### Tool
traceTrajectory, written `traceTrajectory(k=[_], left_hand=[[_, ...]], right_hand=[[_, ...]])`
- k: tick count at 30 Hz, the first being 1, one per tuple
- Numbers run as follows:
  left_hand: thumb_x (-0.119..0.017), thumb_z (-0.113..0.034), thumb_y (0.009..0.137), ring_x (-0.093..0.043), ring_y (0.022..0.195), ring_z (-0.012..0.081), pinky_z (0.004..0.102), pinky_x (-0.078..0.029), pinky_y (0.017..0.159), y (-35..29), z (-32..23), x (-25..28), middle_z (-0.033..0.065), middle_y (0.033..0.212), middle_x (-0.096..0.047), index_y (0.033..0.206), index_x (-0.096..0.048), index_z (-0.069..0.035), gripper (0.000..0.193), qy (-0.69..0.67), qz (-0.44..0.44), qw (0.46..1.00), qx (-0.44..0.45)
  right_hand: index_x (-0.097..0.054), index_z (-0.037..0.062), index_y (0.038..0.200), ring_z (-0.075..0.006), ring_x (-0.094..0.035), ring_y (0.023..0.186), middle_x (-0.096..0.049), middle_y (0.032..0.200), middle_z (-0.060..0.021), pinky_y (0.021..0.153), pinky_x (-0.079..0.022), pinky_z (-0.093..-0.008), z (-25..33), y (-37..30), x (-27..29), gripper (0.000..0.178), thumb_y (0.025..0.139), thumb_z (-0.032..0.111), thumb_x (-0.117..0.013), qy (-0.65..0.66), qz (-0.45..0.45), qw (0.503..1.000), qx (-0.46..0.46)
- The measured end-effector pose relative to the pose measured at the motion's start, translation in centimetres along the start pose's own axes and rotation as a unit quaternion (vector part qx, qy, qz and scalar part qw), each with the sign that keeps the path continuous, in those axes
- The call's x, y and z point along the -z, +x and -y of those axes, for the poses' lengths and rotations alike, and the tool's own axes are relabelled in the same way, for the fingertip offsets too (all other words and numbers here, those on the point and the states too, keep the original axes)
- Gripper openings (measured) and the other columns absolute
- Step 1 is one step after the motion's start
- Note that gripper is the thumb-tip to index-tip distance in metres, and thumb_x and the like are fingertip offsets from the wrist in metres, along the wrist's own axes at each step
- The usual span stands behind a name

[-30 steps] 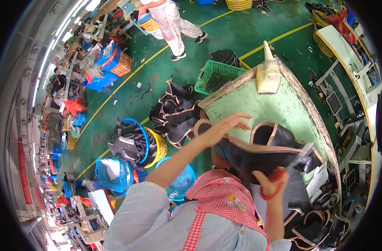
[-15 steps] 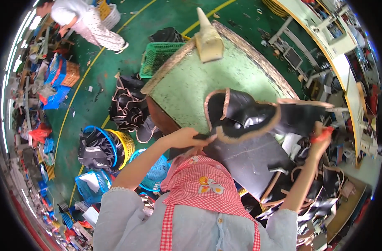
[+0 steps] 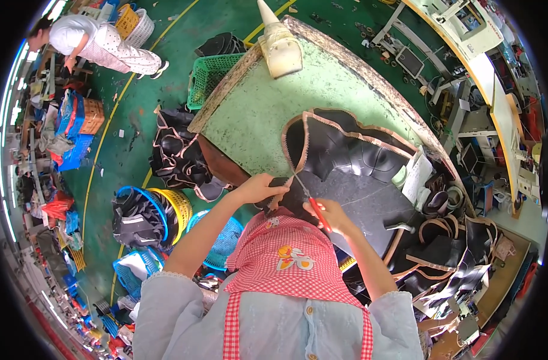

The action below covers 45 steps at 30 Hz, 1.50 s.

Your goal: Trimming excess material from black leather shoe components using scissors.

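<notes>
My left hand [image 3: 260,188] is closed on a black piece with tan edging [image 3: 280,198], just in front of the apron. In my right hand [image 3: 335,217] are red-handled scissors [image 3: 317,211], their blades pointing away and left to the tan edge beside my left fingers. Whether the blades are closed on anything is too small to tell. Beyond them, black shoe-upper-like pieces with tan edging [image 3: 361,155] lie on the green tabletop [image 3: 244,132], partly over a dark grey board [image 3: 361,207]. A join between these pieces and the held one cannot be made out.
A cream cone-topped block [image 3: 283,57] stands at the table's far corner. More black trimmed pieces are heaped at right [image 3: 436,252] and on the floor at left [image 3: 175,147]. Baskets, one of them green [image 3: 211,78], stand around. A person [image 3: 93,42] walks far left.
My right hand has come in from the far right to my left hand with the scissors. The black pieces on the table have swung round and settled further back.
</notes>
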<state>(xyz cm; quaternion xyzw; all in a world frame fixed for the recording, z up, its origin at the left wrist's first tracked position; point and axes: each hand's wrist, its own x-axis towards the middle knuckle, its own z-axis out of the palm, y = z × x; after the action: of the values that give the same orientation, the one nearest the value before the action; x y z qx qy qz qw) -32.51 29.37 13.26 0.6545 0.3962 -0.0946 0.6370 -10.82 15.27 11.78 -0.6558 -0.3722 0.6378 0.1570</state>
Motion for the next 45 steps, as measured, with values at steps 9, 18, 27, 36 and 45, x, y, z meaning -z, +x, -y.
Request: traceTrajectory(k=[9, 18, 27, 36, 45], left_hand=[[-0.057, -0.033, 0.091, -0.063, 0.067, 0.012, 0.0278, -0.048, 0.062, -8.2, 1.9, 2.7, 0.0065, 0.07, -0.066, 0.078, -0.063, 0.0, 0.036, -0.11, -0.368, 0.921, -0.064], [-0.051, -0.028, 0.095, -0.062, 0.073, 0.0094, 0.022, -0.049, 0.065, -16.8, -7.4, 1.1, 0.0052, 0.088, -0.067, 0.096, -0.065, 0.0, 0.031, -0.384, -0.497, 0.764, -0.148], [-0.047, -0.025, 0.095, -0.052, 0.11, 0.0156, 0.0297, -0.041, 0.093, -20.8, -3.1, 6.6, 0.0078, 0.126, -0.054, 0.112, -0.06, -0.002, 0.032, -0.164, -0.496, 0.799, -0.298], [-0.064, 0.001, 0.069, -0.052, 0.098, 0.0136, 0.0283, -0.041, 0.086, -13.9, 12.9, 5.0, 0.0039, 0.103, -0.058, 0.126, -0.048, -0.003, 0.059, -0.01, -0.233, 0.961, -0.151], [-0.077, -0.035, 0.068, -0.051, 0.104, 0.0282, 0.0352, -0.038, 0.093, -16.5, 12.3, 8.8, 0.0097, 0.106, -0.06, 0.096, -0.059, -0.004, 0.046, 0.126, -0.331, 0.889, -0.291]], right_hand=[[-0.05, 0.0078, 0.073, -0.0071, -0.047, 0.045, -0.048, 0.056, 0.0018, 0.041, -0.04, -0.0217, 4.9, -1.6, -0.9, 0.027, 0.085, 0.026, -0.065, 0.23, -0.005, 0.973, 0.018], [-0.031, 0.0026, 0.127, -0.0199, -0.05, 0.111, -0.048, 0.115, -0.0099, 0.095, -0.041, -0.035, 13.0, 0.3, -14.9, 0.076, 0.066, -0.002, -0.075, 0.206, 0.074, 0.925, 0.311], [-0.049, 0.0029, 0.105, -0.0135, -0.053, 0.081, -0.053, 0.09, -0.0022, 0.076, -0.045, -0.0262, 18.1, 4.5, -18.2, 0.041, 0.072, 0.001, -0.073, 0.21, -0.034, 0.918, 0.336], [-0.047, -0.0028, 0.125, -0.0268, -0.053, 0.112, -0.053, 0.123, -0.014, 0.102, -0.038, -0.0419, 28.6, -5.4, -6.8, 0.052, 0.076, 0.01, -0.059, 0.241, -0.034, 0.826, 0.508], [-0.056, 0.0019, 0.116, -0.0224, -0.058, 0.102, -0.061, 0.115, -0.0103, 0.094, -0.045, -0.0369, 31.1, -10.4, -1.7, 0.036, 0.085, 0.017, -0.064, 0.472, -0.103, 0.777, 0.403]])
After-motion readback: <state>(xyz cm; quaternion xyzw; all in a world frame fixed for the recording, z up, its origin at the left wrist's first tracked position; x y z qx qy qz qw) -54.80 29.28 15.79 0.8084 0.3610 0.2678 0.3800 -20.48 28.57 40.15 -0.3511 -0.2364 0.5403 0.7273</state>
